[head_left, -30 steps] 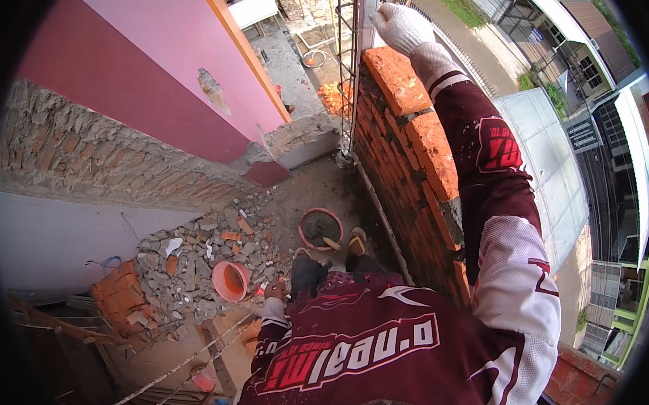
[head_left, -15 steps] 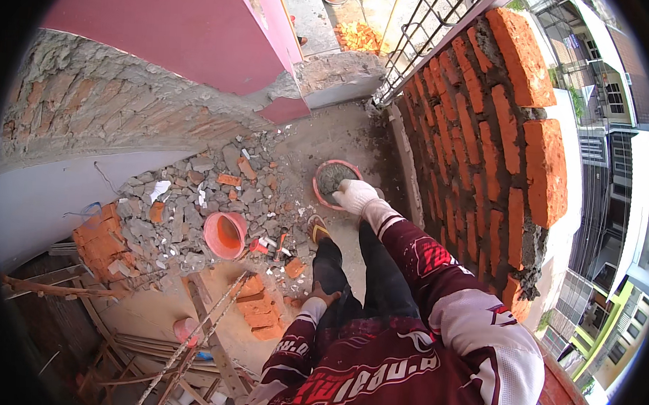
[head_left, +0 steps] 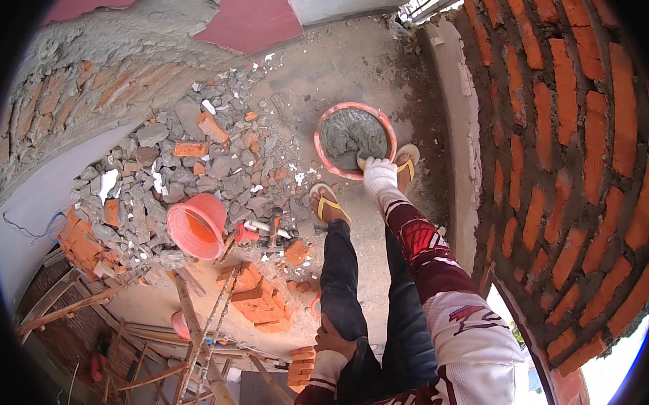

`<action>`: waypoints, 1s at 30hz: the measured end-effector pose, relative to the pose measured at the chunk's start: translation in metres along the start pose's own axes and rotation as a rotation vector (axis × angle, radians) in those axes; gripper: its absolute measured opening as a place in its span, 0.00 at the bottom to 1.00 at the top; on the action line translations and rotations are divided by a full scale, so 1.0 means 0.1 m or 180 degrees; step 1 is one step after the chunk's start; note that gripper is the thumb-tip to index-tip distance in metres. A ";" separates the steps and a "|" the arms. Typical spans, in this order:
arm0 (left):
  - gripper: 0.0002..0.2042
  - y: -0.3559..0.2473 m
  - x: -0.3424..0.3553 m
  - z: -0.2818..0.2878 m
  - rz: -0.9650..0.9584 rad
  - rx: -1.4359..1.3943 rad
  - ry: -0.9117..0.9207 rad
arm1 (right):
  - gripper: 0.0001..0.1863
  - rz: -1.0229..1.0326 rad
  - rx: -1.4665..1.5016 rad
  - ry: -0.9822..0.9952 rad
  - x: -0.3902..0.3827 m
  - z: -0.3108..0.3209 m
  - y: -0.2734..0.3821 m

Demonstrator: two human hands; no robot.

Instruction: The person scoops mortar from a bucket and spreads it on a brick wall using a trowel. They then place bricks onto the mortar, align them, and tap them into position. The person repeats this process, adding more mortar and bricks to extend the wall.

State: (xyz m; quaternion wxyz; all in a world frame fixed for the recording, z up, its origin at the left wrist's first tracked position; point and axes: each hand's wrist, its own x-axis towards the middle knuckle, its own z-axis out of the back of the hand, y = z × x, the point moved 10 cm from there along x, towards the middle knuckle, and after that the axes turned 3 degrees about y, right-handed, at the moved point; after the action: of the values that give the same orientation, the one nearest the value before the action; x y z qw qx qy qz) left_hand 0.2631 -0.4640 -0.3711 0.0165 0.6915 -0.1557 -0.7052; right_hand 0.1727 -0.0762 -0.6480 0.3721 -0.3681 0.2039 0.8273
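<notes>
My right hand (head_left: 381,175), in a white knitted glove, is closed at the near rim of a round red bucket (head_left: 317,146). Grey wet mortar (head_left: 351,131) fills the bucket, with a hollow and ridges in its surface. A small tan piece (head_left: 361,163) pokes out beside the gloved fingers; what they grip is mostly hidden. Bare and ungloved, my left hand (head_left: 331,338) lies on my left knee with its fingers stretched out over the dark trousers. My sandalled feet (head_left: 331,204) stand just on the near side of the bucket.
Broken rubble (head_left: 175,138) covers the floor at left. A tipped red bucket (head_left: 197,226) and a hammer (head_left: 274,228) lie at its edge. Bricks (head_left: 261,301) are stacked nearer, beside bamboo poles (head_left: 206,342). A mortared brick wall (head_left: 558,162) rises close on my right.
The view has tipped lower and come closer to the floor. My right hand has shifted from the mortar bucket's right side to its near rim. My left hand stays on the knee.
</notes>
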 end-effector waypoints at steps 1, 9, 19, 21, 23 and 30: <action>0.71 0.06 -0.03 -0.02 0.0104 -0.0005 0.0048 | 0.16 -0.0136 0.0097 -0.0056 -0.05 0.12 -0.01; 0.66 0.01 0.04 0.15 -0.0906 -0.0506 -0.0315 | 0.21 -0.0226 0.0843 -0.0022 -1.50 1.64 -0.58; 0.42 0.81 0.46 0.78 -0.1185 -0.2096 -0.1093 | 0.25 0.0312 0.2718 -0.2591 -3.07 5.46 -1.37; 0.20 0.89 0.07 0.79 -0.1162 -0.3158 -0.0806 | 0.25 0.0255 0.2891 -0.2922 -3.08 5.87 -1.52; 0.09 0.89 -0.38 0.95 -0.1110 -0.3663 -0.0745 | 0.25 0.0234 0.2891 -0.3202 -3.08 6.16 -1.71; 0.25 0.96 -0.86 1.05 -0.1166 -0.3233 -0.1249 | 0.26 0.0070 0.3433 -0.3324 -3.16 6.29 -2.15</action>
State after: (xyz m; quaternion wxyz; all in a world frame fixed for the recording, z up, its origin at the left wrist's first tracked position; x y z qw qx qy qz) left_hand 0.1453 -0.5137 -0.2645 0.1950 0.4687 0.3248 -0.7980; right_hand 0.1927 0.2985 -0.0152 0.5409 0.3077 0.3817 0.6835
